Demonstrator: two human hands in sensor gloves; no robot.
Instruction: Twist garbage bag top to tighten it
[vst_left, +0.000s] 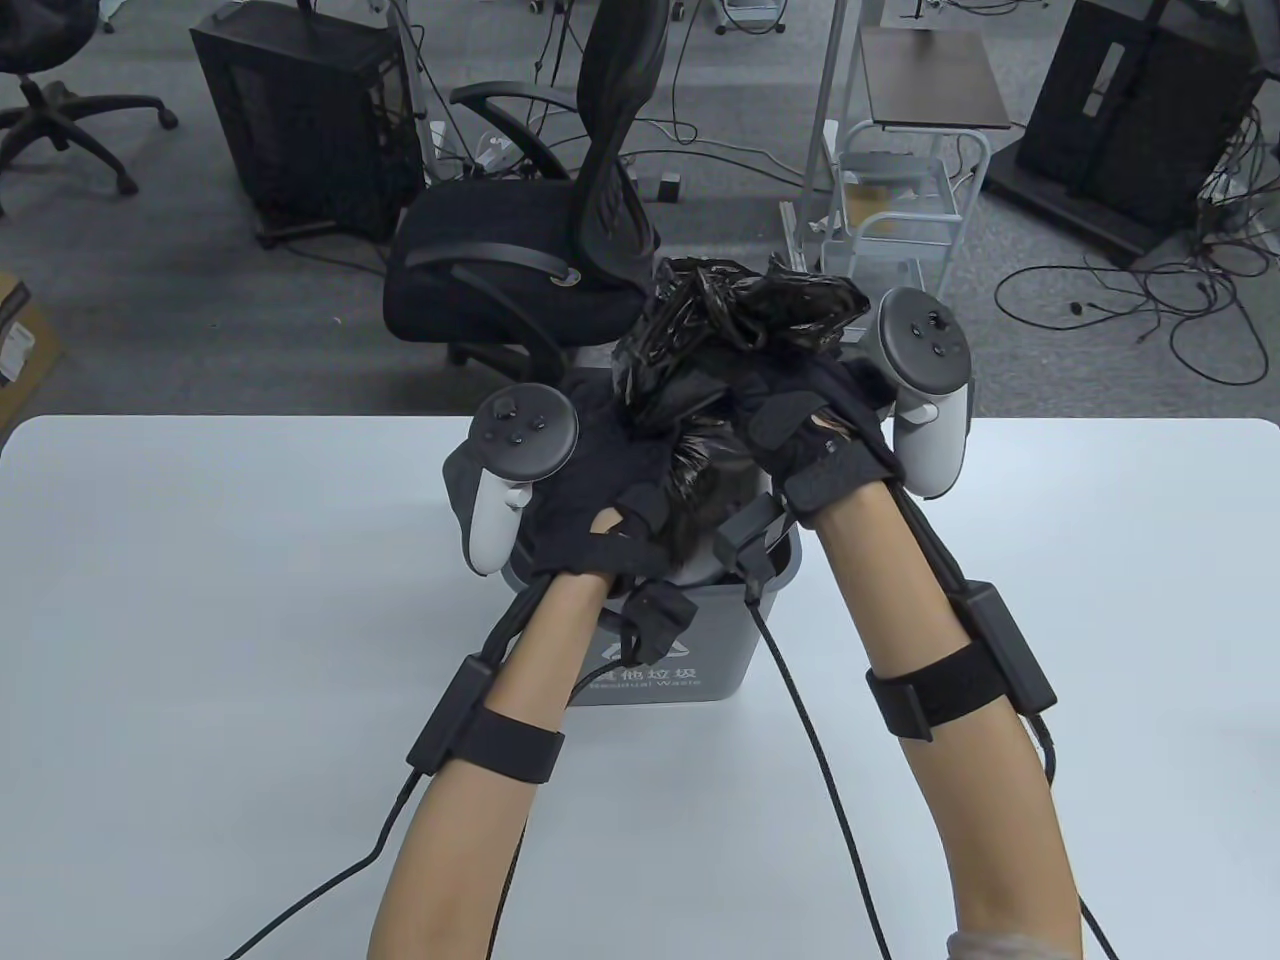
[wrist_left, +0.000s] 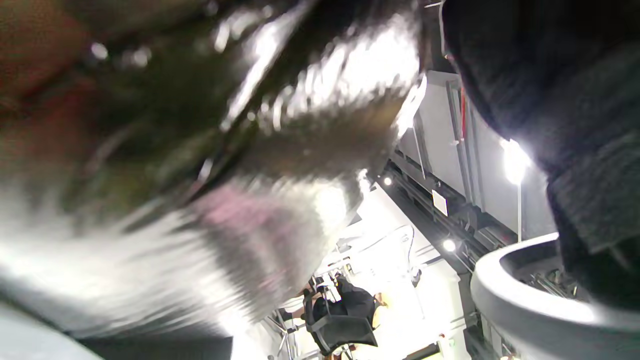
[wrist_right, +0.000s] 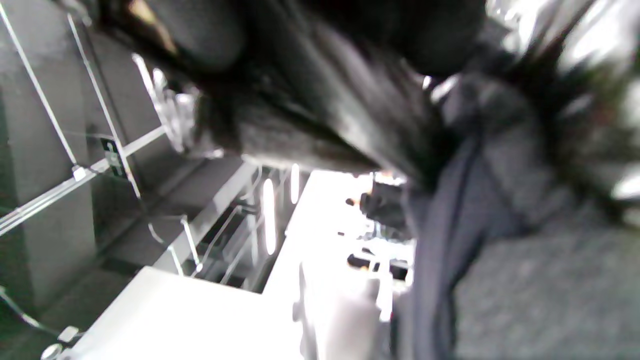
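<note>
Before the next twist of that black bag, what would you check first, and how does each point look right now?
1. Left hand grips the garbage bag below its bunched top: ok.
2. Right hand grips the bag beside the left: ok.
3. Top gathered into one bunch above both hands: ok.
4. Bag still seated in the grey bin: ok, black plastic runs down into it.
5. Bin upright on the table: ok.
6. How tightly the neck is twisted: cannot tell, since the hands cover it and both wrist views are blurred.
</note>
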